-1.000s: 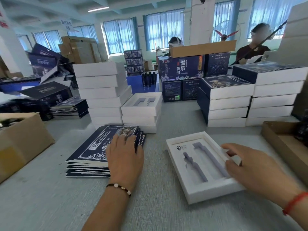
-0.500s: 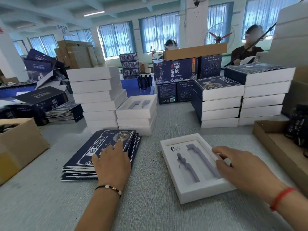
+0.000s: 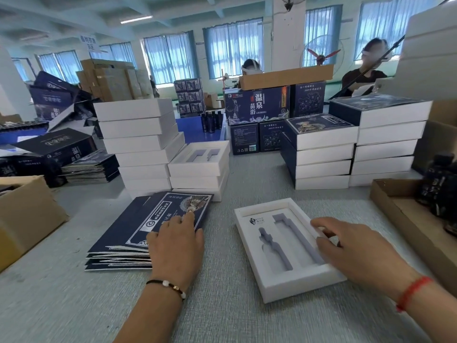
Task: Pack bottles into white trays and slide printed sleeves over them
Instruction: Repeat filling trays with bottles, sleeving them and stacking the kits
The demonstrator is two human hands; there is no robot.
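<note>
Head view: an open white tray with two empty bottle-shaped recesses lies flat on the grey table, directly in front of the person. The right hand rests on the tray's right rim, fingers loosely extended and slightly spread, gripping nothing. The left hand lies palm-down on a stack of flat navy printed sleeves to the left of the tray, fingers straight and close together. Dark bottles stand in a shallow cardboard box at the right edge. Behind, stacks of white trays stand at centre-left, and stacks of packed boxes, the topmost sleeved, stand at centre-right. A cardboard carton sits at the far left.
</note>
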